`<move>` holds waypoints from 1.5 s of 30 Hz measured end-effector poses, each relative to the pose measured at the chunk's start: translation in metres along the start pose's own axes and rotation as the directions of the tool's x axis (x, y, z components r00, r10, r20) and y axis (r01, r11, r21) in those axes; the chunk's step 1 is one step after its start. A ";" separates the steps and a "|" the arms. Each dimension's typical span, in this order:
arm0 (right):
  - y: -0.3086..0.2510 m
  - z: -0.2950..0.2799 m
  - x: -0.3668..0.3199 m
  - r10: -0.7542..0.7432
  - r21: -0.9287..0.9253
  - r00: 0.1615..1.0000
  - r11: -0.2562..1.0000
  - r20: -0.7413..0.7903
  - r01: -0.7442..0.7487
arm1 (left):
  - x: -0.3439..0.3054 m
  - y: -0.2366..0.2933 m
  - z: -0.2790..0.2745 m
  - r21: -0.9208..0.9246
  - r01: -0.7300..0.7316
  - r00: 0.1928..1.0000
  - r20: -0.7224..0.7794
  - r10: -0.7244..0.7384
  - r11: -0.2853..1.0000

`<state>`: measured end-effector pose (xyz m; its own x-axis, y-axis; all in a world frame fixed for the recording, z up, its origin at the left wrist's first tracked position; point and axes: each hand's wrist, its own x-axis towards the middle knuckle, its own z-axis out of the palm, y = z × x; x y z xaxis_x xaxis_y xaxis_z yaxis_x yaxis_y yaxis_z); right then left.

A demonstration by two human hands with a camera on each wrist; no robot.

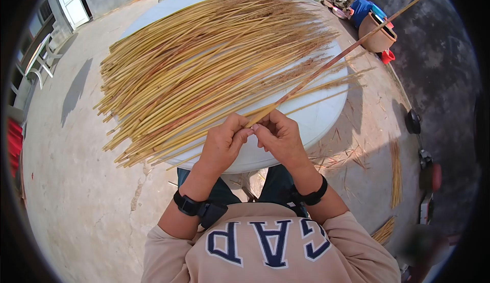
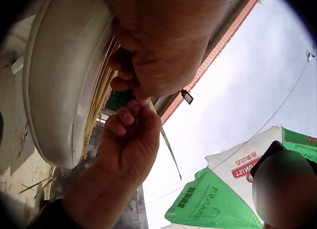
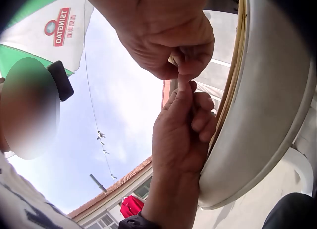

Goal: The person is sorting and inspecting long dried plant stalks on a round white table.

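Note:
A long dry stalk (image 1: 332,61) runs from between both hands up to the far right, its thin tip beyond the table's edge. My left hand (image 1: 222,142) pinches its thick near end between thumb and curled fingers. Right beside it, the right hand (image 1: 282,137) grips the same end, and the thumbs nearly meet. From the left wrist the stalk's thin end (image 2: 171,152) shows past the right hand (image 2: 129,144). Under and beyond the hands, a wide layer of similar stalks (image 1: 204,58) with brushy tops covers much of the round white table (image 1: 311,117).
Stalk bundles (image 1: 395,173) and scattered scraps (image 1: 352,155) lie on the concrete floor at right. A clay pot (image 1: 375,33) and a blue container (image 1: 361,11) stand by the dark wall. A white plastic chair (image 1: 43,61) is at far left.

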<state>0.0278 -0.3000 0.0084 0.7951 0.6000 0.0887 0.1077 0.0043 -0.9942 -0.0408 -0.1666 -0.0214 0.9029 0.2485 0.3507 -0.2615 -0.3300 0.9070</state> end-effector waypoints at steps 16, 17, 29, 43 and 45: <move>0.019 0.007 0.005 -0.093 -0.027 0.991 0.995 -0.093 0.091 | 0.001 0.003 -0.006 -0.079 0.073 0.995 0.071 -0.067 0.994; 0.022 0.008 0.006 -0.093 -0.027 0.991 0.995 -0.093 0.091 | 0.001 0.003 -0.007 -0.160 0.141 0.986 0.107 -0.125 0.977; 0.007 0.002 0.005 -0.123 0.043 0.992 0.991 -0.028 0.124 | 0.001 0.003 -0.009 -0.403 0.280 0.959 0.154 -0.237 0.871; -0.025 -0.021 0.010 -0.103 0.130 0.988 0.985 -0.115 0.117 | 0.001 0.005 -0.009 -0.182 0.222 0.971 0.129 -0.201 0.958; -0.025 -0.024 0.011 -0.104 0.132 0.988 0.984 -0.110 0.118 | 0.002 0.005 -0.009 -0.177 0.221 0.971 0.132 -0.199 0.959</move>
<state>0.0482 -0.3126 0.0356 0.8405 0.5043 0.1978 0.1213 0.1806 -0.9761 -0.0437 -0.1596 -0.0146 0.9739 0.1868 0.1292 -0.1120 -0.1000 0.9887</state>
